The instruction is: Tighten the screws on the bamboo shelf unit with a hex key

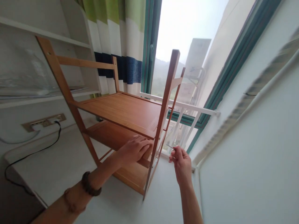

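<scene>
A wooden shelf rack (121, 109) stands upright, its slatless boards joined to four-sided end frames. My left hand (135, 149), wearing a dark bracelet at the wrist, is closed on the middle shelf board (105, 133) near the right front post (164, 102). Its fingertips are partly hidden close to that post. To the right of the rack, my right hand (181, 160) pinches a thin metal rod (170, 146), which points left toward the end frame. The rod's tip appears apart from the post. Below lies the bottom shelf board (132, 177).
Behind the rack are a striped curtain (119, 40), a green-framed window (149, 40) and a white railing (198, 109). White built-in shelves (81, 43) stand left. A black cable (32, 152) runs from the wall outlet (44, 123). A white wall (252, 155) bounds the right.
</scene>
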Available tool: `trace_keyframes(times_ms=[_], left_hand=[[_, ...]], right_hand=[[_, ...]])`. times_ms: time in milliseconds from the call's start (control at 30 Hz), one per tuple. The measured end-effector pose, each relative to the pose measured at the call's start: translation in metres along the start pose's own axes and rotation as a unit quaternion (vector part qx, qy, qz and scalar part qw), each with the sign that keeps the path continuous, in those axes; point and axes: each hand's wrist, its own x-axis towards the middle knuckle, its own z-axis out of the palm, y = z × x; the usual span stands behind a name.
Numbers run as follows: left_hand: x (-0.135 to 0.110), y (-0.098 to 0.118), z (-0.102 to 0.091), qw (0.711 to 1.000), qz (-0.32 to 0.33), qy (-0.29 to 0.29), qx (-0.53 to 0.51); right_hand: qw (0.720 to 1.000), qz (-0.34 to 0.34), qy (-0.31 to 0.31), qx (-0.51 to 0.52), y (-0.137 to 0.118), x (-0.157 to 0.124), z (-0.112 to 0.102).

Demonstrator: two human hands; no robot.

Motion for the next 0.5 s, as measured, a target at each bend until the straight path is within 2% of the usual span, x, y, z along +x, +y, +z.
trace_keyframes(times_ms=[67, 133, 200, 267, 333, 500], left_hand=[[-0.039, 0.006, 0.008, 0.994, -0.002, 0.110, -0.009], [-0.070, 0.017, 0.028, 0.971, -0.060, 0.232, -0.018], [-0.092, 0.030, 0.052, 0.953, -0.109, 0.279, -0.037], [-0.102, 0.041, 0.071, 0.949, -0.157, 0.263, -0.069], [-0.100, 0.048, 0.079, 0.954, -0.160, 0.223, -0.120], [-0.075, 0.048, 0.064, 0.958, -0.168, 0.133, -0.190]], right_hand=[[1.000, 0.004, 0.013, -0.028, 0.004, -0.023, 0.000], [0.998, 0.011, 0.018, -0.064, 0.007, -0.042, -0.002], [0.995, 0.013, 0.019, -0.096, 0.009, -0.055, -0.004], [0.993, 0.008, 0.021, -0.120, 0.010, -0.064, -0.005], [0.990, 0.002, 0.018, -0.142, 0.010, -0.068, -0.005], [0.981, -0.007, -0.023, -0.194, 0.006, -0.069, 0.002]])
